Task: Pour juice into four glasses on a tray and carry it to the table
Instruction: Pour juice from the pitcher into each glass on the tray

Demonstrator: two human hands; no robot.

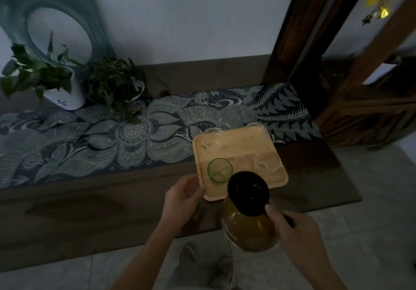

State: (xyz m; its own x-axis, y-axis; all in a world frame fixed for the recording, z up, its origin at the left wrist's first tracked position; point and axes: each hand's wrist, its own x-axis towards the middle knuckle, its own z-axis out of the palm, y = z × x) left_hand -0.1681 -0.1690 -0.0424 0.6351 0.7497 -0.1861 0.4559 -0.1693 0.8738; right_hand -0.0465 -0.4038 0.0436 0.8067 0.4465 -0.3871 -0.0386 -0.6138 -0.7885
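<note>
A wooden tray (pixel 238 152) sits on a dark wooden surface (pixel 90 204), its far end lying over a patterned blue-and-grey runner (pixel 112 141) and its near end on bare wood. Four glasses stand on the tray, one toward each corner. At the tray's near-left corner is a green-tinted glass (pixel 219 169); at its near-right corner, a clear glass (pixel 267 162). Two more clear glasses sit at the tray's far-left (pixel 212 135) and far-right (pixel 255 126) corners (both faint in the dim light, so little more than their rims can be made out). Whether any glass holds liquid cannot be told.

The left hand (pixel 182 197) is at the tray's near-left edge, its fingers curled around the rim there. The right hand (pixel 297 229), nearer the camera than the tray, has its fingers closed around the dark handle of a juice jug (pixel 248 229). The jug is held in the air just short of the tray's near edge; it has a black lid, and yellowish-brown juice fills its clear body.

Well to the left of the tray and farther back, two potted plants stand on the surface: one in a white pot (pixel 65 96), the other (pixel 114 82) just beside it. Below the jug lies a tiled floor (pixel 371 233).
</note>
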